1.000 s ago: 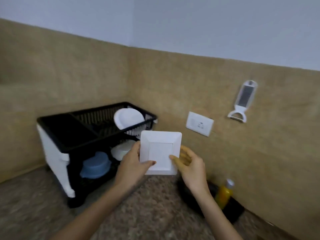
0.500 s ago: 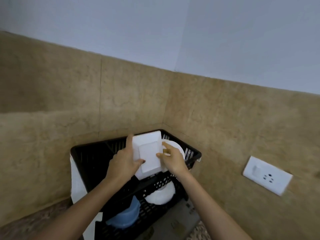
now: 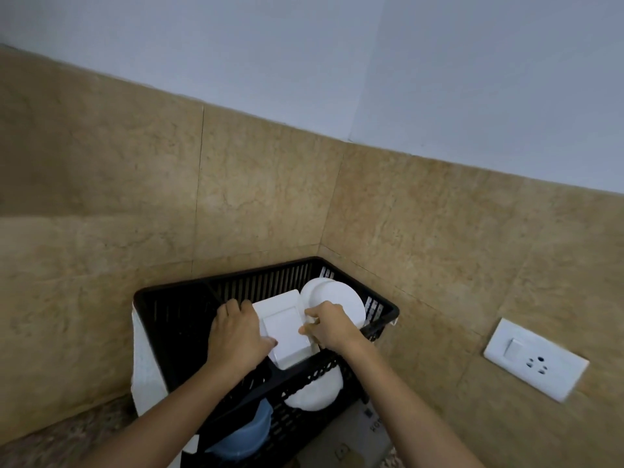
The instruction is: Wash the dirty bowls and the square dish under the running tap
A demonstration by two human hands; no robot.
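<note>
- Square dish (image 3: pixel 285 327) stood on edge in the top tier of the black dish rack (image 3: pixel 169 293), tilted, face towards the camera, with its lower edge down behind the rack's near rim.
- Left hand (image 3: pixel 236 336) gripped the dish's left edge: fingers curled over the far side, thumb laid on the near face.
- Right hand (image 3: pixel 332 327) pinched the right edge between thumb and fingertips. Neither hand was free.
- A round plate (image 3: pixel 337 298) stood upright just right of the dish, touching it or nearly so; the contact itself was hidden by the right hand.
- Lower tier held a white bowl (image 3: pixel 314 390) and a blue container (image 3: pixel 243 434). Speckled tabletop (image 3: pixel 50 444) showed at lower left, and a wall socket (image 3: pixel 537 359) sat well off to the right.
- Handling, as judged: the dish looked like glazed ceramic or hard melamine, so stiff, smooth and moderately heavy for its size. If it came off the tap wet, it would be slick.
- Its corners and raised rim looked the most likely places to chip against the neighbouring plate or the rack.
- Best hold, as judged: opposite edges as here, with fingers hooked behind the rim and a thumb on the flat border. The centre panel gave nothing to grip.
- Release looked safest one hand at a time, once the lower edge had seated in the rack, so the dish could not fall against the plate.
- No tap or sink was in view. I judged the dish to be at the racking stage.
</note>
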